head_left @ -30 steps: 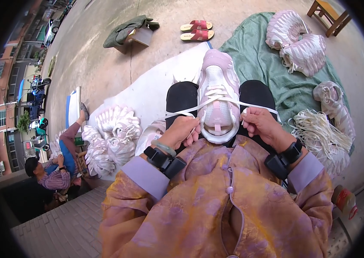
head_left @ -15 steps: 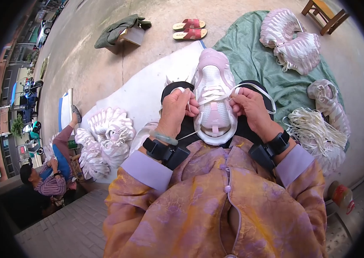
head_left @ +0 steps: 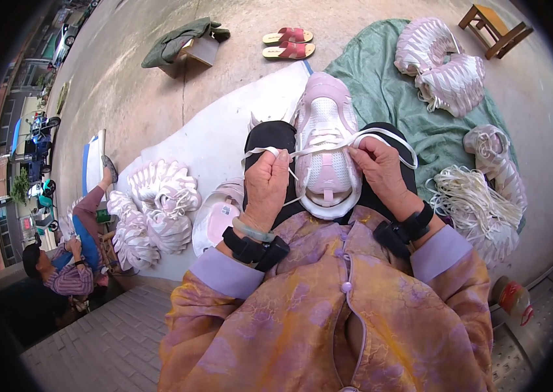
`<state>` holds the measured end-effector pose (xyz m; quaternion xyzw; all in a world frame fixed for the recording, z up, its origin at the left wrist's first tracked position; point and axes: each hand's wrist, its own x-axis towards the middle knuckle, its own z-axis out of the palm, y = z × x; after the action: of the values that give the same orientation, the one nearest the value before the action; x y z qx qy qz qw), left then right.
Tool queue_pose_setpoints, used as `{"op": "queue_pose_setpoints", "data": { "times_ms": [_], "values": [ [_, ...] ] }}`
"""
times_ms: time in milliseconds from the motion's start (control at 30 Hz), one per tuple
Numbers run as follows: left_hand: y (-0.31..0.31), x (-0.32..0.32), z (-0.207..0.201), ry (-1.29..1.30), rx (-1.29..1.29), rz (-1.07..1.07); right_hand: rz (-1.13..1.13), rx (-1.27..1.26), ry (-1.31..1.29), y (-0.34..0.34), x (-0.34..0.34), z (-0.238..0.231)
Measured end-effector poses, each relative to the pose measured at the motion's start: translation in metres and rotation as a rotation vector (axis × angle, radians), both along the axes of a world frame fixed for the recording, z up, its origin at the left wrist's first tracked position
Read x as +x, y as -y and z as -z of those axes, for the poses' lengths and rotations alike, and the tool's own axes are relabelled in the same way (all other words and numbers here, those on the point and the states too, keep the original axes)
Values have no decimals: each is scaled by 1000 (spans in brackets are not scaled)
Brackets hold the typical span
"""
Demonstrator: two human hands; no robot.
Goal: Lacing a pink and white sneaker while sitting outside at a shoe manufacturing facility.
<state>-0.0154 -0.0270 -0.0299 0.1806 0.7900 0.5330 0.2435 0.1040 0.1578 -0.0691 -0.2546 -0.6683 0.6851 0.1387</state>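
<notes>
Between my knees stands a white and pink sneaker (head_left: 327, 108), its toe pointing away from me and its white lace (head_left: 324, 149) partly threaded across the tongue. My left hand (head_left: 267, 181) is closed on the lace at the shoe's left side, and a loop of it hangs past the knuckles. On the right, my right hand (head_left: 381, 169) pinches the lace beside the eyelets, with a loose length curving over my right knee. The lace runs between both hands over the shoe. Another pink-soled sneaker (head_left: 218, 219) lies by my left forearm.
Bundles of sneakers (head_left: 162, 196) lie on a white sheet (head_left: 224, 111) at left. More sneakers (head_left: 452, 85) and a heap of white laces (head_left: 476, 196) lie on a green cloth (head_left: 381, 72) at right. Red slippers (head_left: 288, 50) and a wooden stool (head_left: 495, 27) stand farther off. A person (head_left: 74, 268) sits at far left.
Both hands have risen slightly, and the left has moved a little outward. The lace now stretches across the shoe between them. The pink-soled sneaker at left shows more.
</notes>
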Motion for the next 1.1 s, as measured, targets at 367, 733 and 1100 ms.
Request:
{"op": "queue_pose_setpoints", "data": {
  "times_ms": [367, 733, 1100],
  "values": [
    [-19, -2, 15, 47, 86, -12, -82, 583, 284, -8, 0, -16],
    [-38, -9, 30, -393, -35, -62, -300, 1240, -156, 26, -23, -29],
    [-36, -1, 26, -533, -79, 50, -184, 1083, -84, 32, -33, -20]
  ]
}}
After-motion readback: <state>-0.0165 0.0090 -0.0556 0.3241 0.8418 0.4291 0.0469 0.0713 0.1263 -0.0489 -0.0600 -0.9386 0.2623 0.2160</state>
